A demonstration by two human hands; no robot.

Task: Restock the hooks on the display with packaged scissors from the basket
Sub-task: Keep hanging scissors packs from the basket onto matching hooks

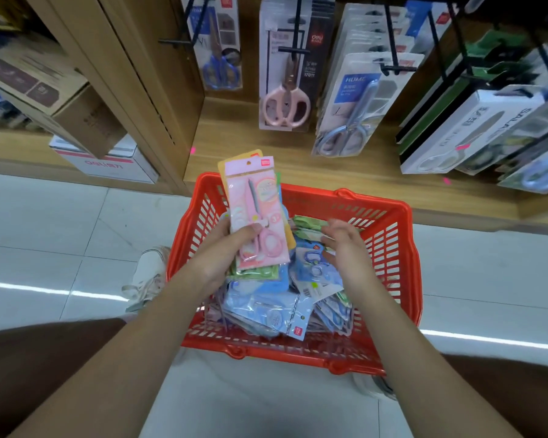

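A red plastic basket sits on the floor, full of several packaged scissors in blue, green and white packs. My left hand grips a small stack of packs above the basket's left side; the front one is a pink scissors pack, with yellow and green packs behind it. My right hand hovers over the basket's right half, fingers spread, holding nothing. Black display hooks above carry larger scissors packs.
Hanging on the display are a blue-handled pair, a pink-handled pair and a thick row of light-blue pairs. Cardboard boxes fill the shelf at left. A wooden ledge runs behind the basket. My shoe is beside it.
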